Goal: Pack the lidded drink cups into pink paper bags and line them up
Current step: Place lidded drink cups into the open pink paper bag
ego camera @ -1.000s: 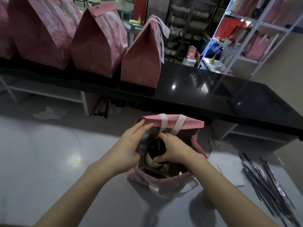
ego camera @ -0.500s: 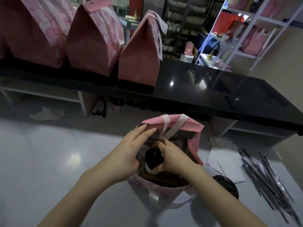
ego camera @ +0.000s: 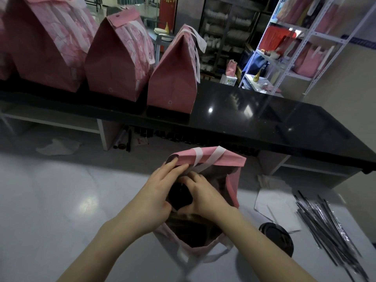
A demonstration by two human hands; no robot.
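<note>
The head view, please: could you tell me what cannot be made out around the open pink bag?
All in the head view:
- Cup: only its dark lid shows; the left hand, right hand and open bag hide its body.
- Bag bottom: too dark to tell contents.
- Left hand's fingers: gripping or only pressing the bag wall, unclear.
- Second cup: partly behind the right forearm, blurred.
- Leftmost closed bag: cut off by the left edge.

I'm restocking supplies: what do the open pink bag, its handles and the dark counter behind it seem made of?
Open pink bag: matte paper, by its sharp folded rim and creased walls. Its handles: flat white strips, likely paper tape; fabric is possible. Dark counter: glossy black, perhaps polished stone or laminate; it mirrors lamps and shelving.
</note>
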